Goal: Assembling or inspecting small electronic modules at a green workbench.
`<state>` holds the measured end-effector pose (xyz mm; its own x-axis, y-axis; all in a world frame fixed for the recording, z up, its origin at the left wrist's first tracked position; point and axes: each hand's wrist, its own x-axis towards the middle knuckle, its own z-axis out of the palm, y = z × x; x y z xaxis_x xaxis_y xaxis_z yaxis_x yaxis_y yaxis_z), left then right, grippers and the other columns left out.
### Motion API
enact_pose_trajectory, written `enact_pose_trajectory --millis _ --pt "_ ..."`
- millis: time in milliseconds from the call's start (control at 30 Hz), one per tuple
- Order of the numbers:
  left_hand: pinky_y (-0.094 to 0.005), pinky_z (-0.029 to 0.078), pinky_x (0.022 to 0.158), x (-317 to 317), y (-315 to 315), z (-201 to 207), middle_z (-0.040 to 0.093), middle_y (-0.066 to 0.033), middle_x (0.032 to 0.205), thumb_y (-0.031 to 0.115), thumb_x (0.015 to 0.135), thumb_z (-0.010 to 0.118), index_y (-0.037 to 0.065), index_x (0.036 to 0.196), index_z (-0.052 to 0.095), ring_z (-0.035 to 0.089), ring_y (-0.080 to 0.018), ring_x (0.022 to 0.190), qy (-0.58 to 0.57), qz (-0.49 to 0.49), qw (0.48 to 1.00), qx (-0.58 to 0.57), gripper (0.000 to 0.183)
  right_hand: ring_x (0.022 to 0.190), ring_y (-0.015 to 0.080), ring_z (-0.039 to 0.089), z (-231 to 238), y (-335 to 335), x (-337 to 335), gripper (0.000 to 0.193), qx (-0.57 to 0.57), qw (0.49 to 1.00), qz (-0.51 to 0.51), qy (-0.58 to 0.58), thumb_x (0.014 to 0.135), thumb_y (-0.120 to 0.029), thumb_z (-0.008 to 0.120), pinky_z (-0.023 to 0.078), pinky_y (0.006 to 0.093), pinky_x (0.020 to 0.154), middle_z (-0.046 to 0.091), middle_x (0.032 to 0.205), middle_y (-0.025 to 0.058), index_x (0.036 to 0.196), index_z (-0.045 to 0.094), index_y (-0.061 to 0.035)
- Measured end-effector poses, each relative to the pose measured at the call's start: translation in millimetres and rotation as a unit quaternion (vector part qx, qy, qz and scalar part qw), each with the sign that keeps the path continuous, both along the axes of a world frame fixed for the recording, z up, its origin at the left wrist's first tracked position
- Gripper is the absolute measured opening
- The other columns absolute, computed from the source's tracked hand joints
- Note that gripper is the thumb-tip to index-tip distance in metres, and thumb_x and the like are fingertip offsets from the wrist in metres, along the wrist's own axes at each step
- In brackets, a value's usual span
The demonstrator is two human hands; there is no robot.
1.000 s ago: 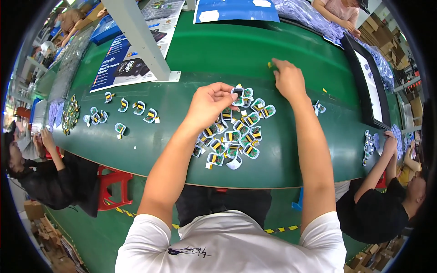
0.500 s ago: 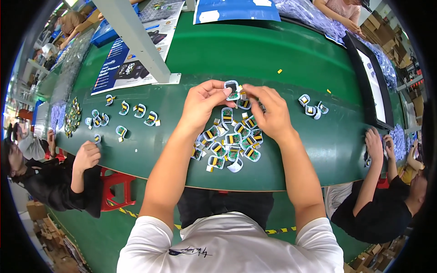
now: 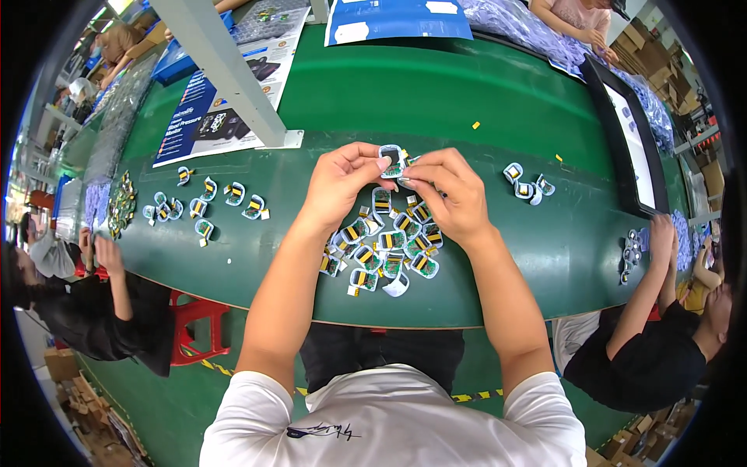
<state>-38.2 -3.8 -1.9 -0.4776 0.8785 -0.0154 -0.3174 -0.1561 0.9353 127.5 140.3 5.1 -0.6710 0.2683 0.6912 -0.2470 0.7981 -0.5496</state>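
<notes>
Two hands: both meet above the green table [image 3: 436,101], just past a heap of small parts.
Left hand [image 3: 338,183]: fingers curled, thumb and forefinger pinched on the left edge of a small white-rimmed part [image 3: 391,160].
Right hand [image 3: 447,191]: fingertips closed on the same part from its right side, knuckles turned up.
Held part: lifted off the table between the two hands, at the far edge of the heap; it has a dark green middle.
Heap of parts [image 3: 385,249]: lies on the table right beneath the wrists, white-rimmed pieces with yellow and black tabs, touching and overlapping.
Left group [image 3: 206,204]: similar parts spread loosely, well apart from the heap.
Right group [image 3: 527,180]: a few similar parts, near the right hand but not touching it.
Other people: one person's hands [image 3: 97,253] at the table's left edge, another's hand [image 3: 660,232] at the right edge.
Printed sheet [image 3: 210,117]: lies far left beside a white post [image 3: 226,74].
</notes>
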Motion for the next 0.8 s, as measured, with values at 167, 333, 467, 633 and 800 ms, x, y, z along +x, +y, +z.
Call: enact_pose_trajectory --millis 167,333,467,633,800 --pt "-0.0288 0.058 0.081 0 -1 0 0.076 -0.0105 0.1 0.008 0.101 0.069 -0.005 0.117 0.068 0.073 -0.0154 0.086 0.057 0.008 0.998 0.006 0.021 0.088 0.0209 0.072 9 -9 1 0.024 -0.07 0.997 0.025 -0.02 0.087 0.008 0.073 0.057 0.0307 0.072 0.072 0.106 0.0098 0.108 0.075 -0.0037" --pt "-0.0295 0.058 0.084 7 0 3 0.077 -0.0111 0.105 0.008 0.101 0.071 -0.006 0.122 0.069 0.072 -0.0143 0.091 0.081 -0.015 0.996 -0.023 0.026 0.083 0.0171 0.072 10 -11 8 0.018 -0.199 0.974 0.044 -0.1 0.093 0.007 0.069 0.057 0.0291 0.071 0.074 0.102 0.0109 0.109 0.074 0.0004" --pt "-0.0298 0.058 0.086 6 -1 3 0.077 -0.0112 0.107 0.006 0.102 0.068 -0.007 0.125 0.07 0.072 -0.0155 0.092 0.095 -0.02 0.995 -0.03 0.026 0.078 0.0145 0.071 2 -8 5 0.017 -0.271 0.957 0.035 -0.095 0.094 0.001 0.072 0.056 0.0278 0.069 0.076 0.094 0.0091 0.111 0.074 0.0016" --pt "-0.0298 0.058 0.086 7 -1 4 0.077 -0.0118 0.108 0.003 0.103 0.064 -0.008 0.128 0.07 0.072 -0.0154 0.092 0.109 -0.033 0.993 -0.027 0.028 0.075 0.0153 0.07 5 -6 6 0.014 -0.149 0.986 -0.026 -0.072 0.091 -0.003 0.078 0.054 0.029 0.067 0.077 0.089 0.0077 0.104 0.076 -0.001" --pt "-0.0292 0.058 0.086 5 -1 1 0.077 -0.0116 0.108 0.002 0.103 0.062 -0.008 0.129 0.069 0.072 -0.0151 0.093 0.122 -0.042 0.991 -0.041 0.029 0.082 0.0235 0.07 7 -7 1 0.014 0.051 0.997 -0.064 -0.011 0.082 -0.002 0.082 0.051 0.0349 0.075 0.074 0.095 0.0059 0.094 0.076 -0.0058"
